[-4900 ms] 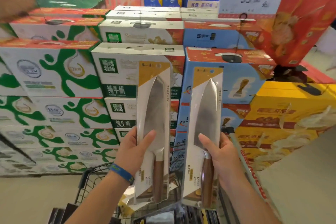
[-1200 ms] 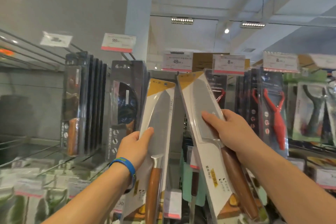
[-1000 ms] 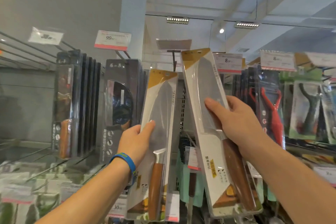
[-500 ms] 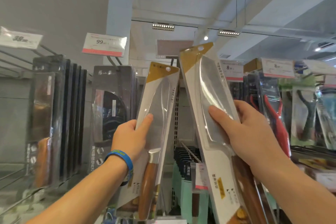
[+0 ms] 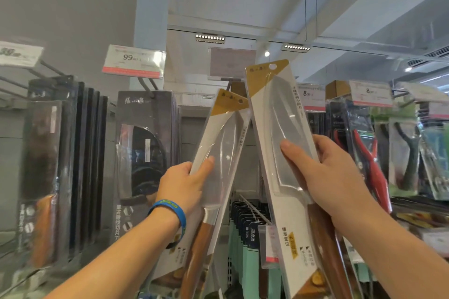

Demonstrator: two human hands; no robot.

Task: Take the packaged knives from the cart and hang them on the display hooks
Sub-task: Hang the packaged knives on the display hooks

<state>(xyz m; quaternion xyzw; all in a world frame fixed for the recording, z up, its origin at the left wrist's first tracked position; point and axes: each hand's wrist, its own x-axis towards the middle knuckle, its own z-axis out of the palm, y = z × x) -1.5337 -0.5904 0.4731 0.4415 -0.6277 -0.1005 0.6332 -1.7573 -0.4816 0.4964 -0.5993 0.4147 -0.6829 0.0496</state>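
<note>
Kitchenware racks in a shop fill the frame as a person's two bare forearms reach up from the lower edge. Nearest, at lower centre, the left hand, with a blue wristband on the wrist, grips a packaged knife by its left edge. Its thumb lies flat on the clear front over the blade, and the other fingers are curled out of sight behind the card. At centre right the right hand clamps a second packaged knife the same way, thumb pressed across the blister over the blade and fingers wrapped round the right edge to the back. Both packs are held in the air, wooden handles down and gold tops up, leaning together so that their upper parts meet at centre frame. The right one stands higher, its hang hole showing pale background, just right of a display hook under a grey sign back. Behind, dark boxed knives hang at left beneath a price tag reading 99. Red peelers hang at right, and teal-edged packs fill a lower peg at centre. Farthest, strip lights sit in the white ceiling.
</note>
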